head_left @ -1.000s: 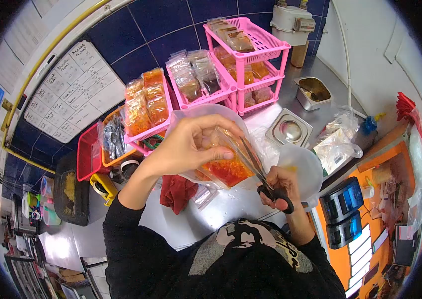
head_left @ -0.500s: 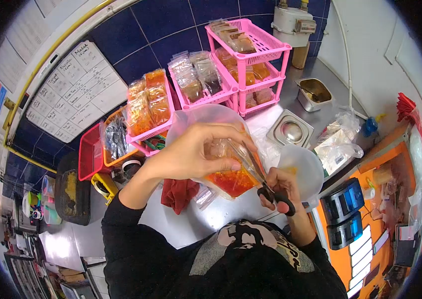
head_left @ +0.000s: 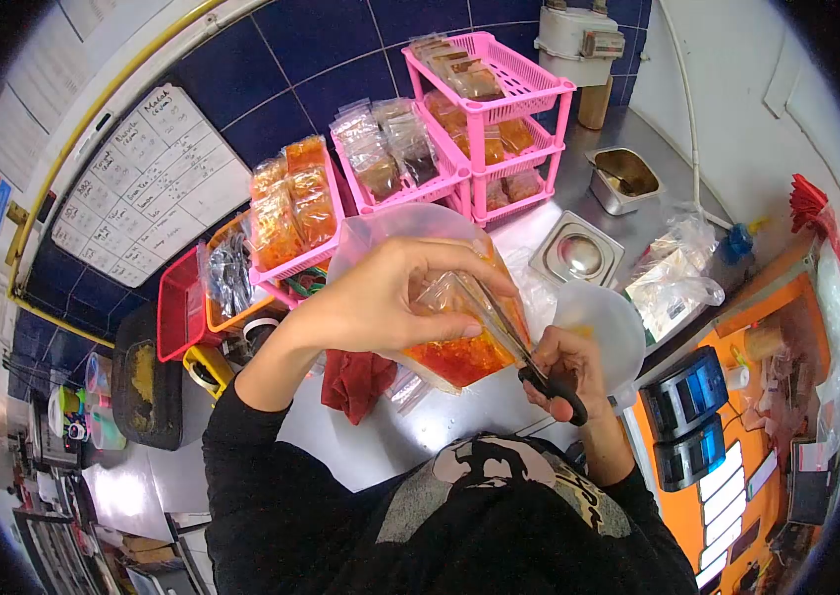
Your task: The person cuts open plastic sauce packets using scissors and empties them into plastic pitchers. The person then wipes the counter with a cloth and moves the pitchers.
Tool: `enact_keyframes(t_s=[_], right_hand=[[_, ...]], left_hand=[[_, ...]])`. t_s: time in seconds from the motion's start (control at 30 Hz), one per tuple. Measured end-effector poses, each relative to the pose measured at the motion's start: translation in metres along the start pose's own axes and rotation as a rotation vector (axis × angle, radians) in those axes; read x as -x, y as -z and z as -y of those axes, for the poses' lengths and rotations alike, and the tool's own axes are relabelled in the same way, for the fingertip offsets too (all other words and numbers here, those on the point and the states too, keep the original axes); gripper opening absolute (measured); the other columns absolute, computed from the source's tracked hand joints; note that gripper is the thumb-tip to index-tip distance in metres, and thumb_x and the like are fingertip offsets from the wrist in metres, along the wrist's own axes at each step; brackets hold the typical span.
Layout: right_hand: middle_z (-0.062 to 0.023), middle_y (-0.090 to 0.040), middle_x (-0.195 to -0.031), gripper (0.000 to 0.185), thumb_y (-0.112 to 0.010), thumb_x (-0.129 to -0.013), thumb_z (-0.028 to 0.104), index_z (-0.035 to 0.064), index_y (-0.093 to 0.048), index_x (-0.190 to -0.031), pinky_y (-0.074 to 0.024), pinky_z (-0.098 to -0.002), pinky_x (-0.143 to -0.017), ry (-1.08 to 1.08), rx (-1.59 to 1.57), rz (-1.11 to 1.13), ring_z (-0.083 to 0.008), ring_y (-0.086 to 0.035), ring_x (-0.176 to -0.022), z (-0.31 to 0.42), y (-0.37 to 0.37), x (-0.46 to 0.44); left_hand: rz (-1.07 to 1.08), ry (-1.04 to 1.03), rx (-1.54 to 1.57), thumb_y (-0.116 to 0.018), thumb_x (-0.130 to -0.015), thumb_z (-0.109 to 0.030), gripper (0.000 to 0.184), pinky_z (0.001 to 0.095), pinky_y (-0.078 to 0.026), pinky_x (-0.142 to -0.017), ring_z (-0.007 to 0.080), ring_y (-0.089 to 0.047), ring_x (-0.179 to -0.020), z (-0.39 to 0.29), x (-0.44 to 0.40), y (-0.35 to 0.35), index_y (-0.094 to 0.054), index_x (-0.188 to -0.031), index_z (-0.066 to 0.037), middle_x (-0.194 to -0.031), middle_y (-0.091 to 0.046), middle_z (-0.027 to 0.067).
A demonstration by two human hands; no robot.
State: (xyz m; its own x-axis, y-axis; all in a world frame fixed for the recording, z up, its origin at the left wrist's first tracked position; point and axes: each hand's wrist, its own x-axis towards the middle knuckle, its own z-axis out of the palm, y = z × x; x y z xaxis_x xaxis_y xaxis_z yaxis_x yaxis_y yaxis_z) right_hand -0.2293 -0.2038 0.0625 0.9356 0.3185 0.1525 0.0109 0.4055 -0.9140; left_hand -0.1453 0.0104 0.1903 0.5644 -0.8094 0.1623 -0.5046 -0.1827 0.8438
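My left hand [head_left: 390,297] pinches a clear plastic packet [head_left: 448,294] between thumb and fingers, with orange-red contents showing below. My right hand [head_left: 568,372] grips black-handled scissors [head_left: 549,385], whose blades lie nearly together across the packet's right side. I cannot tell whether the blades cut the plastic. A translucent plastic container [head_left: 365,233] stands under and behind my left hand, partly hidden by it. Just right of the scissors is a whitish translucent round container [head_left: 606,332] with an orange smear inside.
Pink baskets [head_left: 420,193] and a pink tiered rack [head_left: 484,124] hold many filled packets at the back. A metal pan [head_left: 628,178] and a metal lid [head_left: 578,253] sit at right. A dark red cloth [head_left: 352,385] lies on the steel counter [head_left: 316,441].
The scissor blades have come closer together at the packet. My left hand keeps its hold with hardly any movement. The view has shifted slightly.
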Motion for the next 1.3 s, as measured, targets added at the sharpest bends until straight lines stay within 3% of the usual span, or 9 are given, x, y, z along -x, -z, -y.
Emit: enact_keyframes(t_s=[0.33,0.5,0.6,0.87,0.97,1.0,1.07,1.13,1.3], right_hand=[[0.0008,-0.053,-0.065,0.069,-0.082,-0.047,0.052,0.0036,-0.047,-0.084,-0.0341,-0.0165,-0.05,0.002,-0.019,0.011,-0.0056,-0.05,-0.055,-0.001,-0.002,0.0],[0.0,-0.048,-0.061,0.077,-0.086,-0.046,0.042,0.0119,-0.028,-0.086,-0.0289,-0.0164,-0.047,0.031,-0.259,0.028,-0.0054,-0.045,-0.051,-0.005,-0.009,-0.003],[0.001,-0.046,-0.06,0.08,-0.086,-0.045,0.04,0.0136,-0.023,-0.086,-0.0271,-0.0164,-0.046,-0.035,-0.231,-0.025,-0.0054,-0.044,-0.05,0.004,-0.013,0.001],[-0.0002,-0.047,-0.06,0.082,-0.086,-0.044,0.04,0.0147,-0.02,-0.087,-0.0269,-0.0157,-0.046,0.014,-0.278,0.02,-0.0062,-0.044,-0.05,0.011,-0.023,0.006],[-0.0012,-0.047,-0.061,0.082,-0.086,-0.045,0.04,0.0148,-0.02,-0.087,-0.0265,-0.0157,-0.044,0.026,-0.288,0.016,-0.0067,-0.044,-0.048,0.009,-0.019,0.009],[-0.0018,-0.048,-0.061,0.082,-0.086,-0.046,0.039,0.0148,-0.02,-0.088,-0.0262,-0.0157,-0.043,0.02,-0.291,0.031,-0.007,-0.044,-0.048,0.007,-0.017,0.01],[-0.0023,-0.048,-0.062,0.082,-0.085,-0.047,0.039,0.015,-0.019,-0.088,-0.0261,-0.0158,-0.043,0.033,-0.284,0.032,-0.0072,-0.044,-0.047,0.006,-0.017,0.01],[-0.0028,-0.048,-0.062,0.081,-0.085,-0.048,0.039,0.0151,-0.019,-0.089,-0.0261,-0.016,-0.042,0.047,-0.277,0.033,-0.0074,-0.043,-0.046,0.006,-0.019,0.01],[-0.0038,-0.049,-0.064,0.082,-0.085,-0.049,0.038,0.0164,-0.018,-0.09,-0.0289,-0.0161,-0.042,0.075,-0.377,0.048,-0.0084,-0.045,-0.047,0.002,-0.023,0.011]], left_hand=[[0.075,-0.025,0.052,-0.068,-0.07,0.0,0.035,0.0296,-0.042,-0.088,0.0163,-0.056,-0.098,0.003,-0.002,-0.002,-0.061,-0.104,0.0,-0.103,-0.062,0.0103],[0.103,-0.044,0.041,-0.069,-0.07,0.001,0.033,0.0287,-0.043,-0.087,0.016,-0.056,-0.098,0.001,-0.003,-0.007,-0.061,-0.102,0.001,-0.103,-0.062,0.0103],[0.087,-0.033,0.083,-0.069,-0.07,0.0,0.032,0.0272,-0.044,-0.085,0.0152,-0.056,-0.096,0.003,-0.002,-0.009,-0.061,-0.101,0.001,-0.102,-0.062,0.0094],[0.106,0.216,0.281,-0.074,-0.065,-0.002,0.036,0.0247,-0.044,-0.083,0.0126,-0.056,-0.094,0.001,-0.001,-0.012,-0.061,-0.099,0.0,-0.099,-0.062,0.0068],[0.136,0.102,0.274,-0.074,-0.065,-0.002,0.036,0.0249,-0.043,-0.084,0.0135,-0.056,-0.094,0.005,-0.003,-0.017,-0.061,-0.099,0.0,-0.099,-0.061,0.007],[0.117,0.024,0.261,-0.072,-0.066,0.0,0.036,0.0193,-0.041,-0.069,0.007,-0.053,-0.083,0.006,-0.004,-0.018,-0.061,-0.1,0.0,-0.099,-0.06,0.0041],[0.097,-0.054,0.248,-0.069,-0.068,0.002,0.035,0.0137,-0.038,-0.055,0.0006,-0.05,-0.072,0.005,-0.005,-0.018,-0.06,-0.101,0.0,-0.098,-0.059,0.0011],[0.123,0.101,0.266,-0.073,-0.066,-0.003,0.039,0.0255,-0.041,-0.086,0.0148,-0.054,-0.097,0.002,-0.004,-0.017,-0.06,-0.102,0.001,-0.103,-0.06,0.0086],[0.177,0.086,0.335,-0.073,-0.066,-0.003,0.041,0.0263,-0.041,-0.087,0.0156,-0.054,-0.098,0.002,-0.008,-0.025,-0.06,-0.104,0.001,-0.104,-0.059,0.009]])
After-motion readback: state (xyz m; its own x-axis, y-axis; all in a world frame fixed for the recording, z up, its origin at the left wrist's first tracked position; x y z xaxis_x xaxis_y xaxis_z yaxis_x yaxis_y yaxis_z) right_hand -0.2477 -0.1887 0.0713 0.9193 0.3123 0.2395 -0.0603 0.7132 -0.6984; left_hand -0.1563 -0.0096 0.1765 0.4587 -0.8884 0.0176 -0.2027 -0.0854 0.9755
